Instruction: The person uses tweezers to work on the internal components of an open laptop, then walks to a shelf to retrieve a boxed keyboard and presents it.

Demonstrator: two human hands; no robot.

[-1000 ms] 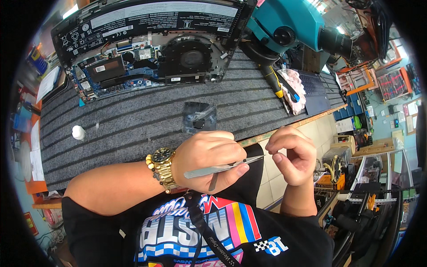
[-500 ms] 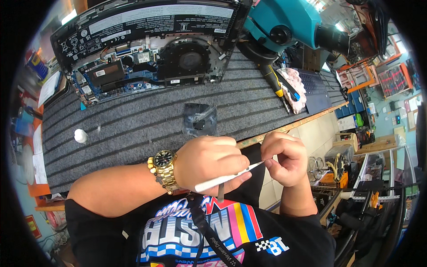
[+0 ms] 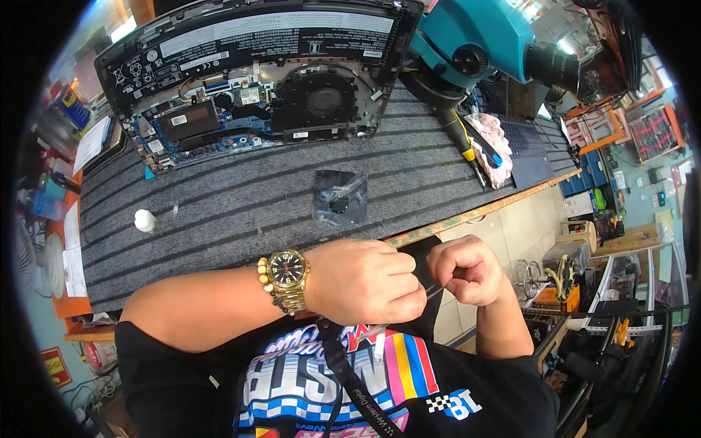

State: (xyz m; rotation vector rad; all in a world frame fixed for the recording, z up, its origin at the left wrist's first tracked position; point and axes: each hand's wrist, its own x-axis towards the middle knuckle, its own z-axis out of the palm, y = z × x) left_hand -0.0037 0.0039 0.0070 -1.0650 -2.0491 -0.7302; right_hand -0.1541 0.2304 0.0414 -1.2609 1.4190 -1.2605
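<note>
My left hand (image 3: 366, 281) is closed around a slim pair of tweezers (image 3: 434, 290). Their thin tip points right, and part of the body shows below my fist in front of my shirt. My right hand (image 3: 469, 270) is curled in a pinch right at that tip. Whatever lies between its fingertips is too small or hidden to make out. Both hands are held over my lap, just off the bench's near edge. Beyond them a small dark plastic pouch (image 3: 340, 196) lies on the mat.
An opened laptop (image 3: 241, 87) with battery, board and fan exposed stands at the back left. A teal microscope (image 3: 475, 36) is at the back right. A screwdriver (image 3: 465, 144), a pink cloth (image 3: 493, 150) and a small white bottle (image 3: 145, 220) rest on the striped grey mat (image 3: 248, 197).
My left fist has turned and moved right, closer to my right hand, so the tweezers' pale body is mostly hidden now. The whole view has shifted slightly.
</note>
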